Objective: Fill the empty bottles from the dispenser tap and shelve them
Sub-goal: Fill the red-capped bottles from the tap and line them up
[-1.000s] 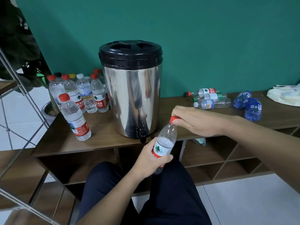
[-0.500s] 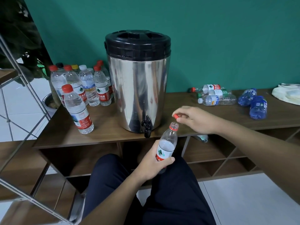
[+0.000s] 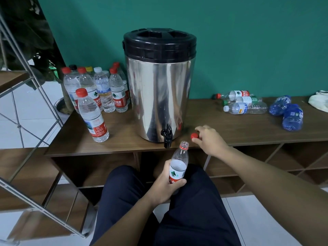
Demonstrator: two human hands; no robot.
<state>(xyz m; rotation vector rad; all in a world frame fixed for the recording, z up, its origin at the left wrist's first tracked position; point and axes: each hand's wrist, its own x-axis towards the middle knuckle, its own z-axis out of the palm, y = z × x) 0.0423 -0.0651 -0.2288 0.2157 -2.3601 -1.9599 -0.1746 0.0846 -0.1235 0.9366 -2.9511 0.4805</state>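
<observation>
Fingers (image 3: 174, 182) of the left hand (image 3: 165, 185) curl round the labelled middle of the uncapped bottle (image 3: 179, 165), which they hold upright just below and to the right of the tap (image 3: 166, 134), its open mouth not yet under the spout. Right hand (image 3: 208, 139) reaches over the worktop (image 3: 230, 132), right of the tap; its fingertips pinch the red cap (image 3: 194, 135) at or just above the surface, and whether the cap already rests there is not clear.

Outward from the tap, the steel dispenser (image 3: 159, 96) rises directly above it with a black lid (image 3: 159, 41). Left of the dispenser stands a cluster of capped bottles (image 3: 99, 89), apparently full. Right of it lie several empty bottles (image 3: 245, 103) on their sides, then two blue ones (image 3: 291, 116).

Risks from here: the bottle is narrow-necked, so a mouth set slightly off the spout would send water down the label and onto the person's legs below. A cap left near the worktop's front edge could roll off. The thin, empty plastic could buckle if squeezed hard while the tap runs.
</observation>
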